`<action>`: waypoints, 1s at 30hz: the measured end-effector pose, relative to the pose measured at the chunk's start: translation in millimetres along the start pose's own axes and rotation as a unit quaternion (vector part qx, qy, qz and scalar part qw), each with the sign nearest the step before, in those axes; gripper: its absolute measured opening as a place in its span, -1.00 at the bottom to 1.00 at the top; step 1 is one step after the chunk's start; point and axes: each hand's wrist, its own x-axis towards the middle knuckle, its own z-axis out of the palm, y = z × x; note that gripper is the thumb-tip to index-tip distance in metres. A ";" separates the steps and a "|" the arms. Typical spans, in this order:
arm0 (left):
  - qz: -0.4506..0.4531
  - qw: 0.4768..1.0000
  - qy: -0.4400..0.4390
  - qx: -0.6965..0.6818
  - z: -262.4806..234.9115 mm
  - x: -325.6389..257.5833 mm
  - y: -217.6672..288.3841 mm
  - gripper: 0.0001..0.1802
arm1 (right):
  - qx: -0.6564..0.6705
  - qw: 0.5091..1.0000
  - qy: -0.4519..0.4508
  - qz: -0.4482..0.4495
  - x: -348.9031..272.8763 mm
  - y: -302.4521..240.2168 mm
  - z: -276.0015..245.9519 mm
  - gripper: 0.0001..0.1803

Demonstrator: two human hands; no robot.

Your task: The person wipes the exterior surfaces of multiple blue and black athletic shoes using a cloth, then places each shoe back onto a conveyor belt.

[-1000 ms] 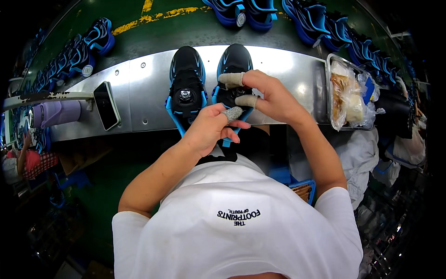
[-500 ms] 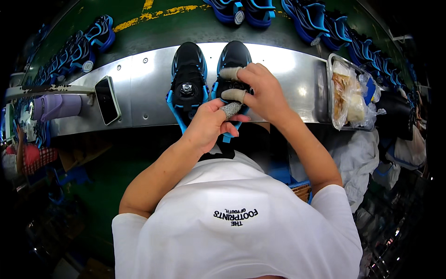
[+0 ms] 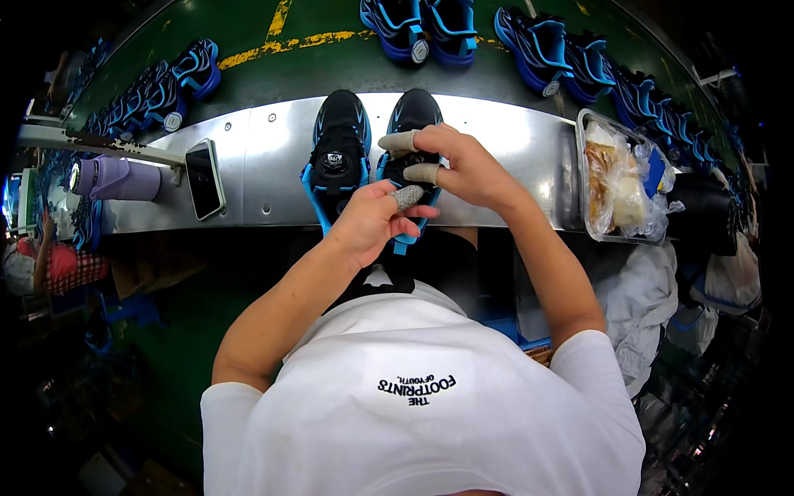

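A pair of black shoes with blue trim rests on the metal bench, toes pointing away. The left shoe (image 3: pixel 337 136) has a round dial on its tongue and stands untouched. My left hand (image 3: pixel 372 219) is at the collar of the right shoe (image 3: pixel 415 109), fingers bent around its opening, one finger in a grey knitted cover. My right hand (image 3: pixel 467 169) grips that same shoe over the tongue from its right side. Beige covers sleeve its thumb and forefinger. Both hands partly hide the shoe's middle and its dial.
On the metal bench (image 3: pixel 285 194) lie a phone (image 3: pixel 204 179) and a purple bottle (image 3: pixel 124 179) at left, under a worn metal bar (image 3: pixel 107 145). A tray (image 3: pixel 584 178) of plastic bags stands at right. More shoes (image 3: pixel 451 29) line the green surface beyond; a person (image 3: pixel 70 264) shows far left.
The view has shifted slightly, so the bench and shoes sit a little lower in it. Both hands stay at the right shoe with nearly the same grip.
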 end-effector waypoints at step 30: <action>-0.026 0.995 0.010 -0.093 0.2 -1.4 4.3 -0.74 | -0.036 0.997 0.032 0.056 1.1 6.2 4.8 -0.38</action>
